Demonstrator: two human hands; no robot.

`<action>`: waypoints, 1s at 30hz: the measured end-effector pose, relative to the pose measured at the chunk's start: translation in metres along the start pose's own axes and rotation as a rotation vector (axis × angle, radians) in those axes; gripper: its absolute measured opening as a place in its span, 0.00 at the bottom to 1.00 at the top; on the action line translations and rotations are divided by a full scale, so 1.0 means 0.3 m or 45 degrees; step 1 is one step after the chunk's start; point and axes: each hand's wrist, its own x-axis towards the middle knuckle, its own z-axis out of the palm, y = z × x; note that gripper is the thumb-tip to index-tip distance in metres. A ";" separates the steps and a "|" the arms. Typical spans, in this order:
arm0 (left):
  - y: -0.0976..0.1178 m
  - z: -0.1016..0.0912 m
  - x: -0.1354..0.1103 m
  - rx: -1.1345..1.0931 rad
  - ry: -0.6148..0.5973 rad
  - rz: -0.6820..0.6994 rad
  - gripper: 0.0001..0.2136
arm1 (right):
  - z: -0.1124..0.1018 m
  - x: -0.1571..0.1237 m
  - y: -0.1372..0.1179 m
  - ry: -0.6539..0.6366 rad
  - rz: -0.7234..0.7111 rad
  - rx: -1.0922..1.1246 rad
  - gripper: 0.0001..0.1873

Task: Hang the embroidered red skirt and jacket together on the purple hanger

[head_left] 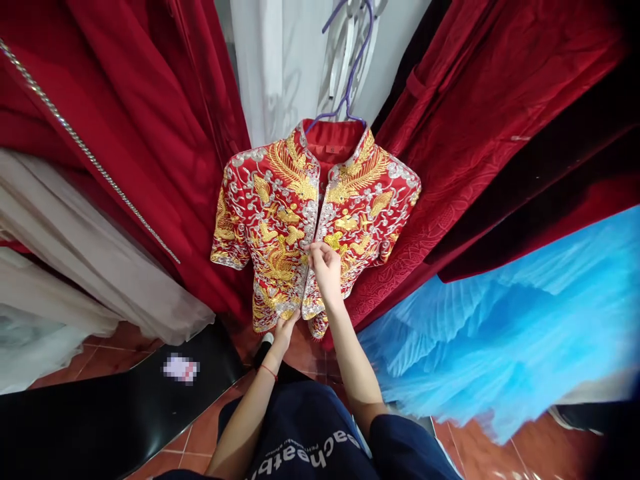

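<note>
A short-sleeved red jacket [280,220] with gold and silver embroidery hangs upright in front of me on a purple hanger [346,93]. Its stand collar gapes at the top, and the front edges lie apart above my right hand. That hand [327,267] pinches the front edge about halfway down; a zipper pull or fastening there is too small to make out. Lower, my left hand [287,328] grips the bottom hem at the centre, its fingertips partly hidden behind the cloth. A thin red string circles the left wrist.
Red gowns [150,100] hang on the left, with pale tulle skirts [85,233] below. To the right are dark red lace dresses [425,167] and a bright blue ruffled skirt [510,320]. A black glossy surface [115,407] stands at lower left over the tiled floor [475,447].
</note>
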 end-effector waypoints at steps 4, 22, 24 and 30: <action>0.003 -0.007 0.052 -0.017 0.007 -0.021 0.18 | 0.017 0.043 -0.040 0.027 -0.055 0.040 0.19; 0.099 -0.080 0.399 0.365 -0.343 -0.377 0.11 | 0.066 0.239 -0.074 0.110 -0.161 0.171 0.16; 0.097 -0.092 0.419 0.393 -0.366 -0.416 0.12 | 0.073 0.243 -0.094 0.133 -0.184 0.195 0.15; 0.112 -0.117 0.475 0.437 -0.357 -0.505 0.11 | 0.092 0.261 -0.175 0.180 -0.287 0.192 0.14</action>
